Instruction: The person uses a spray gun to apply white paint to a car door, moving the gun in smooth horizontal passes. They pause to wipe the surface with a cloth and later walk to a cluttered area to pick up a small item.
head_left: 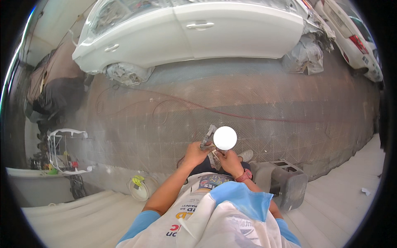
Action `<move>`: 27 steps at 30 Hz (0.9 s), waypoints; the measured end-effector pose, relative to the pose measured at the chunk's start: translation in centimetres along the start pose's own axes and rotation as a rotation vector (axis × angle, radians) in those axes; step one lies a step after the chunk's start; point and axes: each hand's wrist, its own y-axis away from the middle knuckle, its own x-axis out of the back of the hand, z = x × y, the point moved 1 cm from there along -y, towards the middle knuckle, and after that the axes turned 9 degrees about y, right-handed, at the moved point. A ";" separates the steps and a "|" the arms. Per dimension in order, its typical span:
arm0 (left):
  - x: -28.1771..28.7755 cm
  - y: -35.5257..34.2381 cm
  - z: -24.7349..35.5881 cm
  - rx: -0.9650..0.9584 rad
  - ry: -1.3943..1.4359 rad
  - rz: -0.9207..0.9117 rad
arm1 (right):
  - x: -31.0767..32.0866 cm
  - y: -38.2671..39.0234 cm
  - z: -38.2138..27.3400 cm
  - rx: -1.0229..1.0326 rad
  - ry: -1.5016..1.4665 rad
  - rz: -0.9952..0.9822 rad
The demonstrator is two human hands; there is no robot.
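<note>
In front of my body is a spray gun with a dark, paint-crusted metal body. A round white cup sits at its right side, seen from above. My left hand is closed around the gun's lower part. Just below the cup, my right hand has its fingers bent together close to the gun. Between the two hands shows a small pale piece, too small to name. The cup and my own fingers hide what the right fingertips grip.
A white car with wrapped wheels stands ahead. A red hose loops across the floor. Near my right leg is a grey plastic step stool; to the left are a round tub and a white bumper-like part. Another white car stands far right.
</note>
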 end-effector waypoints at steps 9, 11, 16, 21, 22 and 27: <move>5.3 2.0 -5.7 0.067 0.152 0.133 | -5.0 -1.0 -6.9 0.058 -0.004 0.054; 5.6 1.7 -6.2 0.082 0.231 0.111 | -4.9 -1.3 -7.7 0.151 0.025 0.102; 5.1 0.7 -6.4 0.073 0.313 -0.011 | -3.9 -0.8 -8.0 0.121 0.092 0.115; 3.0 1.2 -2.8 0.055 0.209 -0.086 | -1.6 1.1 -6.2 0.170 0.148 0.159; 2.4 1.4 -2.0 0.054 0.215 -0.110 | -1.0 1.4 -5.7 0.156 0.156 0.155; -0.4 0.8 1.6 -0.025 0.145 -0.129 | 1.8 2.5 -3.7 0.172 0.120 0.235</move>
